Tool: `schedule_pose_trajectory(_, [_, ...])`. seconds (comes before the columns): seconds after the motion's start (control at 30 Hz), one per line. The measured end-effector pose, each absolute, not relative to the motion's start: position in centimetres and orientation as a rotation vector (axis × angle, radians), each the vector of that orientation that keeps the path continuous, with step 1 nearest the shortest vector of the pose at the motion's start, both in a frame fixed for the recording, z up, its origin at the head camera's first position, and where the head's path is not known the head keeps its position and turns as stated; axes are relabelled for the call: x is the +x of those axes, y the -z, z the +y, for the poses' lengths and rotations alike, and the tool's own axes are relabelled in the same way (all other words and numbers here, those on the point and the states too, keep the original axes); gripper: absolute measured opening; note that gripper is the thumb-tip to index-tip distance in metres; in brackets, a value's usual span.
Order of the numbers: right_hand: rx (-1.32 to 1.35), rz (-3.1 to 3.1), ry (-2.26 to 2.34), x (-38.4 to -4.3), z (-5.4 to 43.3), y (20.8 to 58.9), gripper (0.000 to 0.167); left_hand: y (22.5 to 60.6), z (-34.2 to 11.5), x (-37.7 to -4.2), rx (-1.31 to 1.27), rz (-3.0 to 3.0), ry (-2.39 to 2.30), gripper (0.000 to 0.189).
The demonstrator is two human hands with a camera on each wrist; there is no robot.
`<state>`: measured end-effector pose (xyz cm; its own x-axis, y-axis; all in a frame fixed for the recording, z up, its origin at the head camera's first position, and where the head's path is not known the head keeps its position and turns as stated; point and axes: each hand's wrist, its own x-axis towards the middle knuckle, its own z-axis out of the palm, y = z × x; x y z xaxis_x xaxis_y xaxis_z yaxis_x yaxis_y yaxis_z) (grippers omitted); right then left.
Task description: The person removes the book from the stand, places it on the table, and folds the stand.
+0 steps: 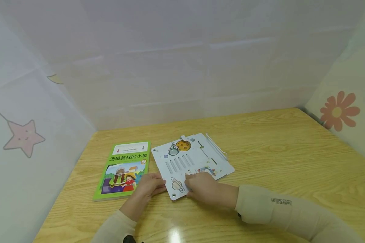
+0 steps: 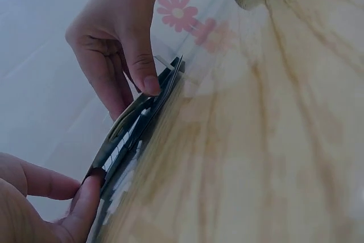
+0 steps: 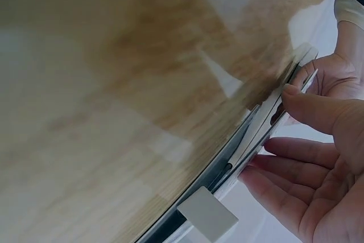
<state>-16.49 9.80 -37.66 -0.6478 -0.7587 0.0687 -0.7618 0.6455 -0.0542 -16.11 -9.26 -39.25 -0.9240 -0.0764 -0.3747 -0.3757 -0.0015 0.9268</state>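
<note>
A flat white layered board (image 1: 194,153), printed with an astronaut, planets and a rocket, lies askew on the table. Several slots run across its face, and a white tab (image 1: 183,137) sticks out at its far edge. My left hand (image 1: 150,185) pinches its left near edge between thumb and fingers. At the near edge, my right hand (image 1: 202,186) grips the board, thumb (image 2: 149,83) on the rim and fingers over the printed face. Seen edge-on in the right wrist view, the layers (image 3: 250,140) stand slightly apart between the hands.
Left of the board lies a green storybook (image 1: 124,170) with a picture cover, close to my left hand. A thin white strip (image 1: 216,145) runs along the board's right side. The wooden table (image 1: 276,162) ends at a pale cloth backdrop (image 1: 176,84).
</note>
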Motion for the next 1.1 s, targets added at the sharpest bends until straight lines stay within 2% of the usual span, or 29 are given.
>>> schedule_pose_trajectory(0.5, [1.343,-2.825,-0.138,-16.7,9.8,37.7,0.018,39.9,-9.2,-16.1,-0.479,2.056,-2.034,0.02])
schedule_pose_trajectory(0.73, [1.353,-2.921,-0.352,-17.2,10.4,37.1,0.018,39.8,-9.1,-16.1,-0.46,2.052,-2.039,0.017])
schedule_pose_trajectory(0.87, [1.312,-2.934,-0.505,-17.6,10.9,36.5,0.012,39.8,-9.1,-16.2,-0.462,2.049,-2.042,0.016])
schedule_pose_trajectory(1.0, [1.183,-2.922,-0.646,-18.4,12.1,35.5,0.027,39.8,-9.2,-16.2,-0.464,2.047,-2.035,0.016])
schedule_pose_trajectory(1.1, [1.072,-2.885,-0.71,-19.3,13.4,34.8,0.028,39.7,-9.2,-16.2,-0.469,2.054,-2.022,0.015])
